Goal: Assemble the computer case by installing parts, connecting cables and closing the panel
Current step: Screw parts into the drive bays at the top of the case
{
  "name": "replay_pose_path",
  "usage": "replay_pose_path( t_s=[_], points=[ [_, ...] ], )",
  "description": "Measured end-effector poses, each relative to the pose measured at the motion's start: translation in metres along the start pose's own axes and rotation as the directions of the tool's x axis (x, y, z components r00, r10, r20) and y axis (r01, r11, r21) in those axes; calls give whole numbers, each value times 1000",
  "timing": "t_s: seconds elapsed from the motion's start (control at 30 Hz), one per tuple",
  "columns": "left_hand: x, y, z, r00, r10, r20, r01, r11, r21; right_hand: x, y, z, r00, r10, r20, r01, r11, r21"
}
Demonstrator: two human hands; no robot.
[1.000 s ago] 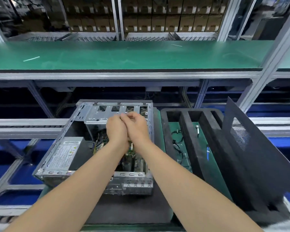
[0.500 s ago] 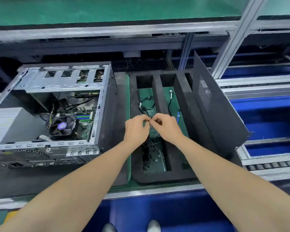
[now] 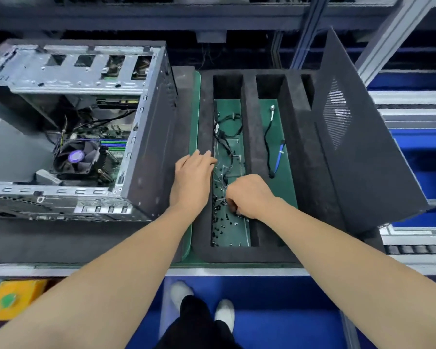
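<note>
Right hand [image 3: 249, 195] lowered into the near half of a long compartment of the foam tray [image 3: 252, 254]. Its fingers are curled down and under the palm, so the fingertips are hidden. Whether they already pinch a screw cannot be told.

The loose black screws [image 3: 220, 222] lie scattered on the green floor directly beneath these fingers and spread from there toward the person. The right hand is plainly the nearer one to them.

Left hand [image 3: 191, 177] lies flat, fingers straight and relaxed, on the foam wall [image 3: 204, 117] bounding the compartment. It holds nothing, and its fingertips point away from the person, just beside the compartment's edge.

The compartment's long axis runs parallel to the left fingers. It is narrow across, hemmed by that wall on one side of the right knuckles and by a foam divider [image 3: 252, 137] on the other.

Ahead of the right fingers, farther along the same trough, lies a tangle of black cable [image 3: 227, 132]. Past the divider, a blue-tipped cable [image 3: 278, 154] lies lengthwise.

The open computer case [image 3: 146, 147], CPU fan [image 3: 76, 157] exposed, stands beyond the left hand's thumb side, close to the tray. The side panel [image 3: 363, 147] leans well outboard of the right hand.

Judgement: a picked screw must rise straight up out of the trough, then cross over the left hand to reach the case. The room above is open, but sideways room within the trough is slight.
</note>
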State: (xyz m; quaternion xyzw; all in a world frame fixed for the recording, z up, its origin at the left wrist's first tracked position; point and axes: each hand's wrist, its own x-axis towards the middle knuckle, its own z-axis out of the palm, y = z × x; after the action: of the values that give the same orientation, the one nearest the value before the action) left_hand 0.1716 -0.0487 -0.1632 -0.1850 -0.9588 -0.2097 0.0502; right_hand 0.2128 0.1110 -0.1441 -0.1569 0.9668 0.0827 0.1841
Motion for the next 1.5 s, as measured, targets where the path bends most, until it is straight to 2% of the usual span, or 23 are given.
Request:
replay_pose_path(
  t_s=[0.1, 0.17, 0.4, 0.6, 0.73, 0.83, 0.87, 0.9, 0.97, 1.0, 1.1, 1.17, 1.23, 1.3, 1.43, 1.5],
  points=[
    [1, -2, 3, 999, 28, -22, -27, 999, 33, 5, -9, -5, 993, -13, 119, 36, 981, -190],
    [1, -4, 5, 998, 48, -48, -46, 998, 43, 8, -15, -2, 987, -25, 159, 65, 966, -249],
    [-1, -8, 10, 994, 83, -74, -78, 995, 60, 13, -13, 6, 978, -80, 195, 120, 971, -206],
    [-1, -9, 11, 992, 90, -93, -86, 995, 50, 13, -12, 12, 980, -106, 166, 141, 965, -220],
    [-1, -9, 10, 992, 93, -88, -91, 995, 30, 14, -9, 8, 990, -71, 121, 81, 993, -85],
    [1, -6, 5, 993, 89, -72, -89, 996, 9, 17, -8, 3, 1000, 19, 4, -19, 965, 261],
    [1, -5, 2, 994, 84, -64, -85, 996, -15, 17, -6, 0, 997, 70, -37, -47, 900, 434],
    [2, -3, -1, 996, 67, -59, -70, 995, -64, 16, -4, -3, 989, 124, -75, -53, 792, 609],
    [1, 0, -10, 999, -20, -33, 11, 967, -253, 12, 2, -10, 963, 244, -115, -21, 493, 870],
    [2, 2, -15, 997, -73, -2, 67, 919, -389, 10, 5, -15, 949, 300, -98, -7, 330, 944],
    [8, 15, -30, 986, -154, 66, 156, 701, -696, 2, 11, -27, 932, 363, -5, 39, -88, 995],
    [13, 28, -41, 973, -187, 134, 214, 518, -828, -2, 13, -36, 933, 360, 10, 94, -269, 959],
    [16, 37, -50, 963, -191, 192, 249, 339, -907, -6, 14, -48, 933, 360, -6, 149, -372, 916],
    [18, 44, -61, 963, -182, 197, 240, 253, -937, -11, 16, -61, 930, 366, -28, 192, -421, 886],
    [26, 51, -95, 960, -227, 166, 214, 203, -956, -14, 8, -91, 920, 385, -77, 265, -464, 845],
    [29, 50, -118, 966, -239, 97, 163, 273, -948, -13, 1, -109, 912, 397, -106, 304, -477, 825]
  ],
)
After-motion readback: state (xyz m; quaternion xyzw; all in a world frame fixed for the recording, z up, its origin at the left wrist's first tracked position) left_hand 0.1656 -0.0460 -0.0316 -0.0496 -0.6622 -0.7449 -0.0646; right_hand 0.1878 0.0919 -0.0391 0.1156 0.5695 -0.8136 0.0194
